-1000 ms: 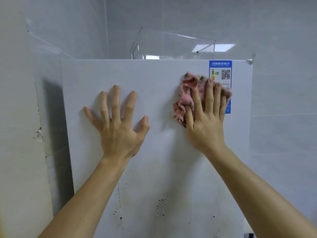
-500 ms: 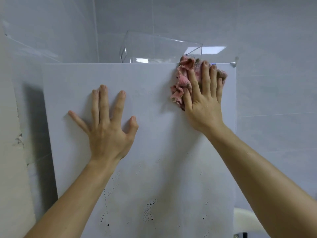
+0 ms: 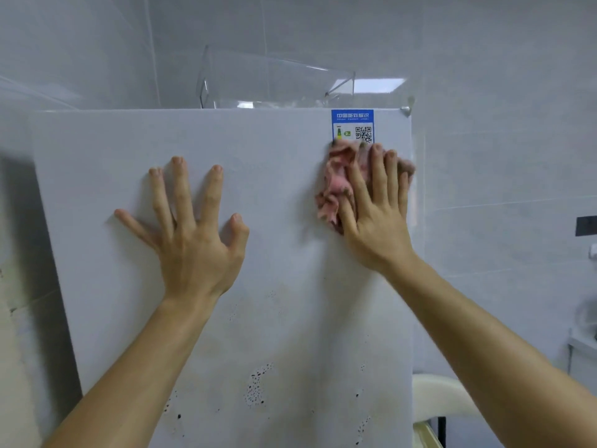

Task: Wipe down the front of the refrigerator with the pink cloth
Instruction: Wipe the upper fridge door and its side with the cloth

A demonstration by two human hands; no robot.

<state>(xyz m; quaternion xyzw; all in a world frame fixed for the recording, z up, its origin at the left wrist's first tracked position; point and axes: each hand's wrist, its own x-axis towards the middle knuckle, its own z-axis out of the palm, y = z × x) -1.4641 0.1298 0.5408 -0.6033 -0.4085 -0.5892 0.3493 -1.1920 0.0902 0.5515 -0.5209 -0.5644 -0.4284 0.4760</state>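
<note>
Both hands lie flat on the refrigerator front [image 3: 290, 318]: the left hand [image 3: 193, 240] splayed and holding nothing, the right hand [image 3: 378, 221] pressing the bunched pink cloth [image 3: 336, 182] under straight fingers, just below the blue label [image 3: 352, 126]. Dark specks [image 3: 256, 386] (seemingly unwiped) lie well below the cloth.

Likely home kitchen: grey tiled walls [image 3: 500, 156], white refrigerator [image 3: 258, 189] with energy label [image 3: 352, 124], clear container [image 3: 274, 82] on top.
</note>
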